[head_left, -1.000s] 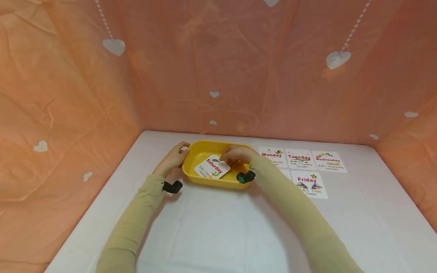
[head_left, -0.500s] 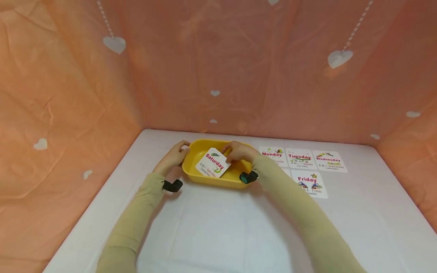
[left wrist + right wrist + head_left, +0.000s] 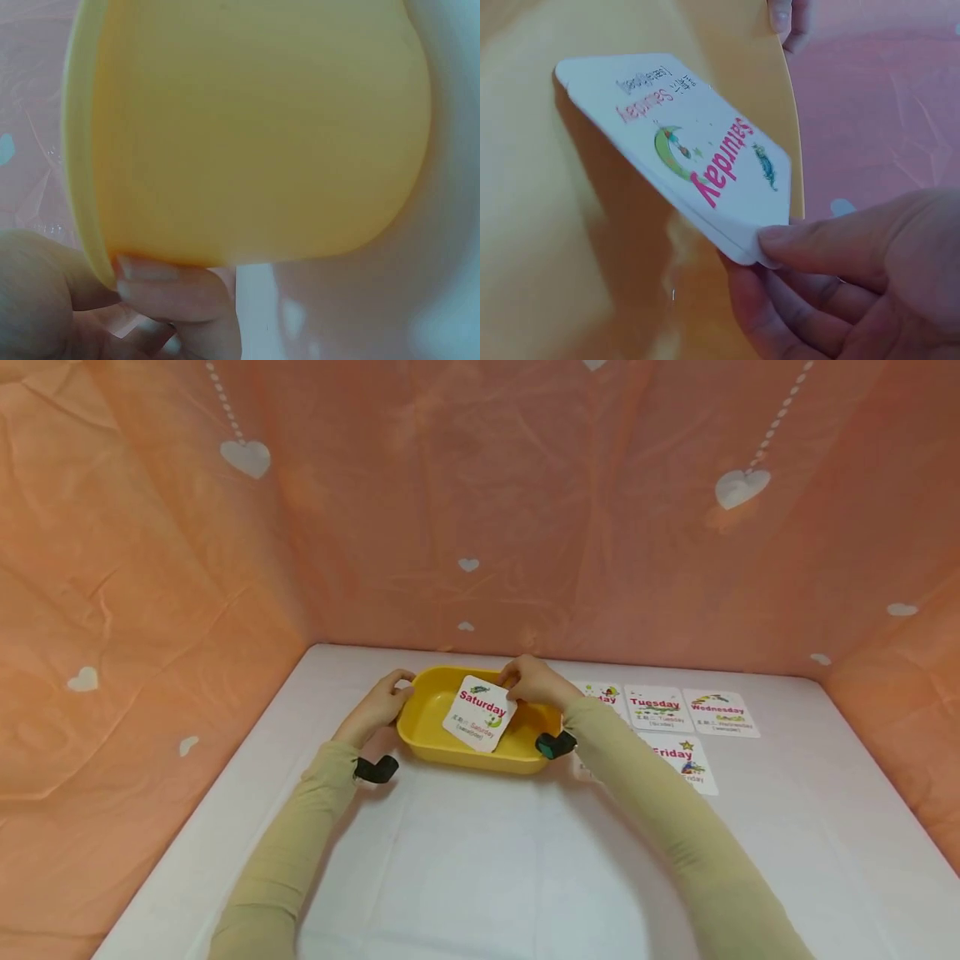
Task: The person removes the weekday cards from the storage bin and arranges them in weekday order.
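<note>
My left hand [image 3: 377,705] pinches the left end of a yellow plastic basin [image 3: 472,762]. In the left wrist view its thumb and fingers [image 3: 180,294] lie on either side of the rim. A white card [image 3: 480,714] printed "Saturday" in red is pinched by one corner in my right hand [image 3: 538,683], between thumb and fingers. That card is tilted over the basin. Its edge looks doubled in the right wrist view, as if a second card [image 3: 724,244] lies under it; I cannot tell for sure.
On the white table [image 3: 480,860], right of the basin, lie the Tuesday card [image 3: 658,710], the Wednesday card [image 3: 722,714] and the Friday card [image 3: 693,768]. The Monday card [image 3: 606,693] and another are partly behind my right sleeve [image 3: 660,793]. Orange cloth [image 3: 420,527] hangs behind.
My right hand has lifted the Saturday card from low in the basin and shifted it slightly right and back, turning it more upright. My left hand stays on the rim.
</note>
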Demonstrator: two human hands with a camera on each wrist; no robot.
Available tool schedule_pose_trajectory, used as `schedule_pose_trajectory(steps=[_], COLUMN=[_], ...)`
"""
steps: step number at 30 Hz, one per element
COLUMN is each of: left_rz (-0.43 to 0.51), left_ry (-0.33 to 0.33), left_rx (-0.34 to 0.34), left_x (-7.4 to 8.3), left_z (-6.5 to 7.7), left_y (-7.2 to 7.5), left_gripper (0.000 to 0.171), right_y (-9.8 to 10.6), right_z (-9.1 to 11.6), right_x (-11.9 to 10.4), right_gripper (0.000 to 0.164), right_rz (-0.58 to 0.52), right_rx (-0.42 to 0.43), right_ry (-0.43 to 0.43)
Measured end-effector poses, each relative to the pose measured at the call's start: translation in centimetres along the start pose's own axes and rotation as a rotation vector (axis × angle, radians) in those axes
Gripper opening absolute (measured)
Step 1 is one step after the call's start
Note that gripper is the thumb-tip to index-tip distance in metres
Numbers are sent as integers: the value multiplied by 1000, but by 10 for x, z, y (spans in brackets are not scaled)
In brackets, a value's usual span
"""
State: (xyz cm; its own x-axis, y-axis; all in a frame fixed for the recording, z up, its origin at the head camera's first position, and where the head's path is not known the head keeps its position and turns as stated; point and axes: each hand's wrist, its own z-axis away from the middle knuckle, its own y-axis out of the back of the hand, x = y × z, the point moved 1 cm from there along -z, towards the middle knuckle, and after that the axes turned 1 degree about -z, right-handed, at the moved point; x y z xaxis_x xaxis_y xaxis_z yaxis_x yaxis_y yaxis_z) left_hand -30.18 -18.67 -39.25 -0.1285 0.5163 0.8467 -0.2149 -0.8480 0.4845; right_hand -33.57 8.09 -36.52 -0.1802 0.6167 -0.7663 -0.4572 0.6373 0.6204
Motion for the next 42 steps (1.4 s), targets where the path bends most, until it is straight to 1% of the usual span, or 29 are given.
schedule_pose_trajectory(steps=[3, 7, 12, 17, 22, 27, 31, 34, 38, 42], left_rz=[5, 4, 0, -4, -12, -17, -16, -14, -15, -17], left_ry=[-4, -9, -6, -10, -3, 1, -4, -10, -4, 0], left_rx=[-5, -11, -20, -15, -9, -10, -2, 2, -7, -21], left_x=[0, -1, -1, 1, 2, 1, 1, 3, 2, 0], left_z=[-1, -2, -3, -3, -2, -3, -4, -5, -4, -3], left_y=[0, -1, -2, -2, -3, -3, -1, 0, 0, 0], left_gripper=[34, 34, 35, 35, 35, 35, 34, 35, 35, 36], right_y=[1, 0, -1, 2, 6, 9, 14, 20, 31, 43], right_z=[1, 1, 1, 1, 3, 5, 7, 9, 18, 32], right_x=[-1, 0, 1, 0, 1, 5, 7, 9, 12, 13], right_gripper=[33, 32, 30, 25, 17, 16, 19, 20, 21, 22], right_rz=[-6, 18, 54, 48, 56, 45, 1, -62, -158, -245], right_rx=[34, 71, 99, 121, 114, 82, 64, 69, 88, 108], right_ry=[16, 24, 33, 27, 30, 26, 30, 48, 48, 22])
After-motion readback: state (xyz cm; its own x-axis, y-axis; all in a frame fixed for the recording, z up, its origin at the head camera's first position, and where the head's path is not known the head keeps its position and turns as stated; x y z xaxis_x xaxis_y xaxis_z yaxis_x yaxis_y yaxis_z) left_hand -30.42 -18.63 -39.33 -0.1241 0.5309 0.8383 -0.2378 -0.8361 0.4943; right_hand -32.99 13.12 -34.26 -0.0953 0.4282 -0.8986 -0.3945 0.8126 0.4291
